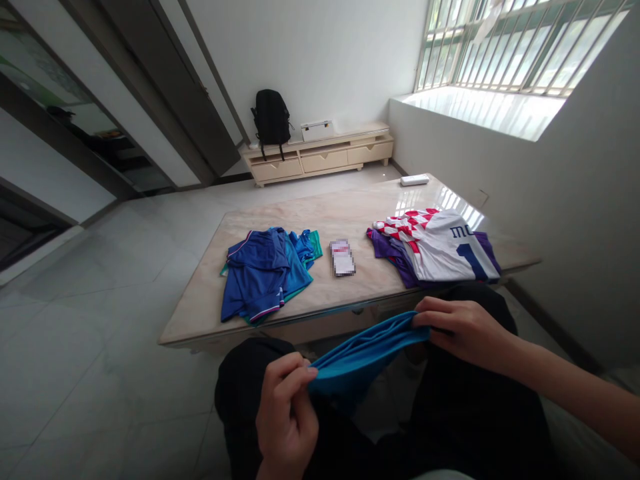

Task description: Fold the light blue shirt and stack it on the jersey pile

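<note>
Between my two hands, above my lap, a pair of bright blue shorts [357, 360] is stretched out by its gathered waistband. My left hand [287, 407] pinches the near left end, fingers curled round it. At the other end, my right hand [460, 327] grips the waistband between thumb and fingers. The lower part of the shorts hangs down between my knees in shadow. On the table, a pile of blue and green clothes [260, 270] lies to the left. To the right rests a stack of jerseys, with a white one with red checks [443, 247] over a purple one [407, 267].
The marble-topped table [280, 220] stands just beyond my knees. A phone-like object [343, 259], blurred out, lies between the piles. A white power strip or remote-like item [415, 180] sits at the far corner. Further back, a backpack [271, 117] rests on a low cabinet [325, 159].
</note>
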### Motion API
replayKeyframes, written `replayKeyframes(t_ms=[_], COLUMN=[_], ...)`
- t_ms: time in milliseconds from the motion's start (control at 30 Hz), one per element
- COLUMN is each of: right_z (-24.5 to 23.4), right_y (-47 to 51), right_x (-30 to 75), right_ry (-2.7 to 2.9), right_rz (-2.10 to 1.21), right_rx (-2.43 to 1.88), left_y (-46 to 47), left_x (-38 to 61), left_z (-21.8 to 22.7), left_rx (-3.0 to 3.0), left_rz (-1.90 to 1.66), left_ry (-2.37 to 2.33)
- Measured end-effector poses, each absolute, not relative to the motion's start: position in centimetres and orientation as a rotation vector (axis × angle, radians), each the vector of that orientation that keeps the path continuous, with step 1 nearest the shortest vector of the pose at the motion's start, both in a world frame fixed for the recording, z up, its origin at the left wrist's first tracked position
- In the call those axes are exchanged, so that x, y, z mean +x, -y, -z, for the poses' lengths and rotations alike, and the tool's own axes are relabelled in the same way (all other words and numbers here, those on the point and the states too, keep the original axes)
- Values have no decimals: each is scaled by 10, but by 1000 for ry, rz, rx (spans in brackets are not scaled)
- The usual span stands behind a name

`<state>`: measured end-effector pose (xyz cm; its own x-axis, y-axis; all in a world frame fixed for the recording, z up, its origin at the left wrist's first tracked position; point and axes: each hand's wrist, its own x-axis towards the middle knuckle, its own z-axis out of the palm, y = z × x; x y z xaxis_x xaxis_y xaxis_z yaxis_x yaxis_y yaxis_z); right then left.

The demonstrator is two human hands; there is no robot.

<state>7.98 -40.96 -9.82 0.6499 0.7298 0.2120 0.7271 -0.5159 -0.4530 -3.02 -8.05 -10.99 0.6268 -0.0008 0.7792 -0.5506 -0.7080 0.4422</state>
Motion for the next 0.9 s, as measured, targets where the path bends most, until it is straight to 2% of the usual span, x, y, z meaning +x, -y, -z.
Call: replayKeyframes(t_ms=[433,733,900], right_z=[98,94,92], right_y=[413,418,413], right_x=[82,81,83], right_ry=[1192,1336,1321], right_rz=[5,156,66], right_rx=[-2293,-2397,-2456], left_y=[75,71,72], left_x=[-29,-30,-31], left_z=[110,111,113], left_rx=[2189,2202,2181], left_rz=[-1065,-1050,-988], left_ry=[425,381,440])
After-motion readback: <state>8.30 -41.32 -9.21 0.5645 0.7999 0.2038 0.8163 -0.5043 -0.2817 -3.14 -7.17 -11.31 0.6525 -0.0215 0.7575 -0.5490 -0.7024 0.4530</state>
